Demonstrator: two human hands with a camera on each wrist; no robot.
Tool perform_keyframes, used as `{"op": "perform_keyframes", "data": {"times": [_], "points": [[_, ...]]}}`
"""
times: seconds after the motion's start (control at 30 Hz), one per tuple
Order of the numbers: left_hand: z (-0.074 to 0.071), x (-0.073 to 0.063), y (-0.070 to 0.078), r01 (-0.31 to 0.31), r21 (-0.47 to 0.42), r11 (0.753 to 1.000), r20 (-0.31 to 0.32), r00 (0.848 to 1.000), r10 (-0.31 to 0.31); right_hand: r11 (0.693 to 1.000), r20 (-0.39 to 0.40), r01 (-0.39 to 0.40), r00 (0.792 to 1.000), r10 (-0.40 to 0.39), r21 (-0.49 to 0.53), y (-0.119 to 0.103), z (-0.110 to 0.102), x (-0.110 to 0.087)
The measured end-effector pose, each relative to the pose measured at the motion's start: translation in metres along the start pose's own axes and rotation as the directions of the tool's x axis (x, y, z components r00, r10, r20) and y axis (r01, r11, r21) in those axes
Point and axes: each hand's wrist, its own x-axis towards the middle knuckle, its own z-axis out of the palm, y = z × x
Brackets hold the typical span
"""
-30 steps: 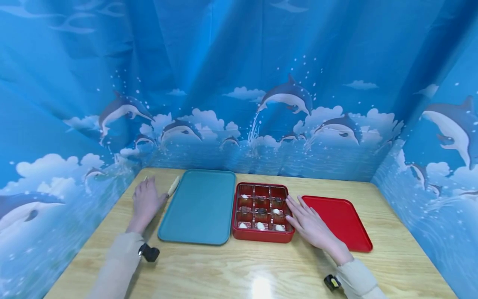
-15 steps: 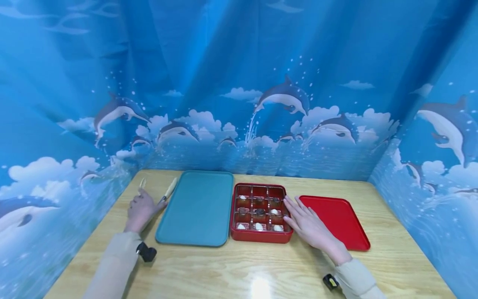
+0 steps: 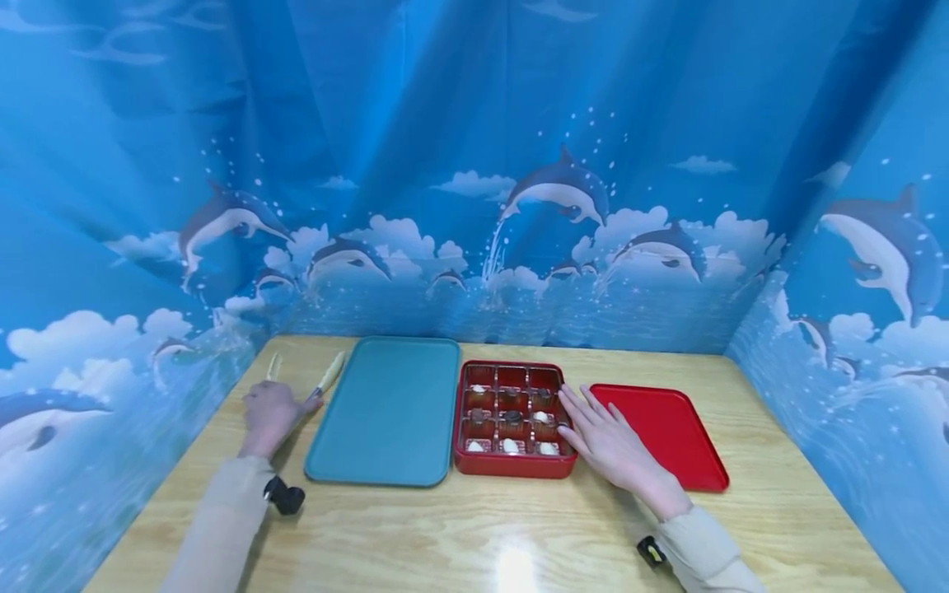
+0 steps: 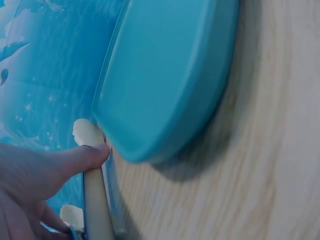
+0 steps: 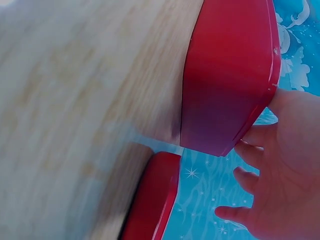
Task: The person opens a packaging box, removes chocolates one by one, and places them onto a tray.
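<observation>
At the left of the table my left hand (image 3: 269,418) grips a pair of tongs (image 3: 330,372) with pale, cream tips. The tips point away from me and stand apart. In the left wrist view, the thumb presses one arm of the tongs (image 4: 96,200); the other fingers are mostly hidden. My right hand (image 3: 617,449) rests with straight, spread fingers on the right rim of a red box (image 3: 511,467). Its clear divided insert holds several dark and white chocolates (image 3: 512,417). In the right wrist view, fingers touch the upper edge of the box (image 5: 225,75).
A teal tray (image 3: 381,412) lies between the tongs and the box. Right of the box, a flat red lid or tray (image 3: 663,432) lies partly behind my right hand. A blue dolphin-print curtain (image 3: 445,165) hangs behind and at both sides of the wooden table (image 3: 415,535).
My left hand has drawn slightly closer and its fingers have curled round the tongs, whose tips now show more. The right hand stays on the box. The head view has shifted slightly.
</observation>
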Motion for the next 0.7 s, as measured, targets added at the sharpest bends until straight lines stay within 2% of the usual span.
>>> {"op": "perform_keyframes", "data": {"times": [0.1,0.17,0.27,0.37,0.47,0.6,0.7], "points": [[-0.004,-0.002,-0.005,0.038,-0.091,0.995,-0.029,0.999,-0.041,1.000,0.004,0.003,1.000,-0.003,0.001,-0.001,-0.001,0.000],[-0.008,-0.004,-0.006,0.052,-0.116,0.992,-0.046,0.997,-0.058,1.000,0.005,0.001,1.000,-0.001,0.000,-0.001,-0.001,0.000],[-0.014,-0.004,-0.005,0.026,-0.114,0.993,-0.067,0.997,-0.034,1.000,0.000,-0.006,1.000,0.006,-0.002,0.001,-0.002,-0.001],[-0.019,-0.006,-0.001,-0.029,-0.094,0.995,-0.102,0.995,0.019,1.000,-0.006,-0.003,1.000,0.003,-0.003,0.002,-0.002,-0.001],[-0.023,-0.007,0.005,-0.097,-0.103,0.990,-0.153,0.985,0.080,1.000,-0.009,0.005,1.000,-0.005,0.000,0.002,-0.002,-0.001],[-0.028,-0.011,0.017,-0.205,-0.128,0.970,-0.226,0.959,0.173,1.000,-0.002,0.006,1.000,-0.006,0.009,0.001,-0.002,-0.001],[-0.031,-0.016,0.026,-0.280,-0.128,0.952,-0.268,0.934,0.238,1.000,0.001,0.005,1.000,-0.005,0.019,-0.001,-0.003,-0.001]]}}
